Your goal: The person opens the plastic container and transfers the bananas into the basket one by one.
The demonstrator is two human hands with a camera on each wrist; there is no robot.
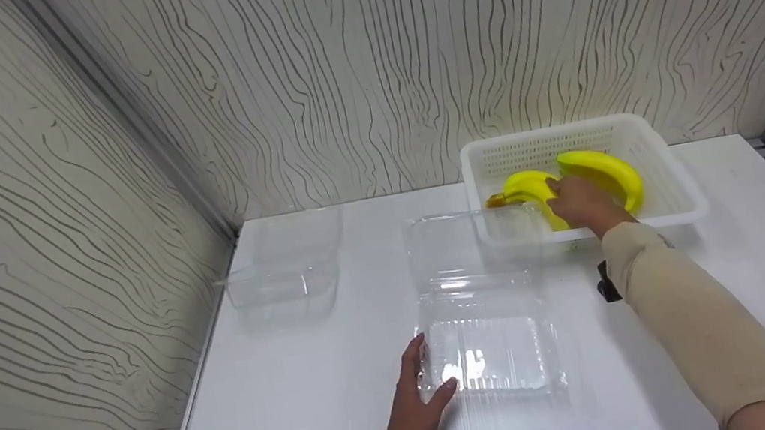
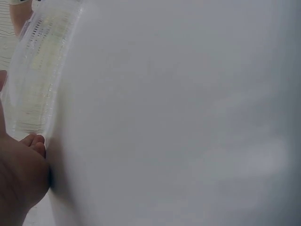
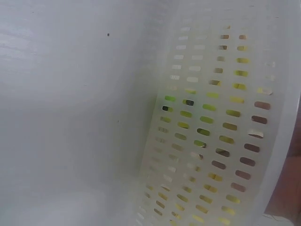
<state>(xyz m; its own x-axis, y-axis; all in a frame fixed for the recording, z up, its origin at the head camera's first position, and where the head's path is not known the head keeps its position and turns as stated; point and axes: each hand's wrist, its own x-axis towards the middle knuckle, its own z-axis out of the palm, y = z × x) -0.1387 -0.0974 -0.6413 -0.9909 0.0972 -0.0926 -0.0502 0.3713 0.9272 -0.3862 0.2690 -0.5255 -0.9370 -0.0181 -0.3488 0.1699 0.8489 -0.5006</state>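
Observation:
A white slotted basket (image 1: 676,201) stands at the back right of the white table and holds a bunch of yellow bananas (image 1: 603,170). My right hand (image 1: 578,205) reaches into it and grips the bananas. In the right wrist view only the basket's perforated wall (image 3: 211,136) shows, with yellow behind the slots. An open clear plastic clamshell box (image 1: 490,350) lies in the middle, its lid (image 1: 466,244) raised toward the basket. My left hand (image 1: 424,391) rests against the box's near left corner, thumb on the edge. The left wrist view shows the box's ridged side (image 2: 40,70).
A second clear plastic container (image 1: 284,267) sits at the back left near the wall corner. Wood-grain patterned walls close in the table on three sides. A small black object (image 1: 605,284) shows under my right forearm.

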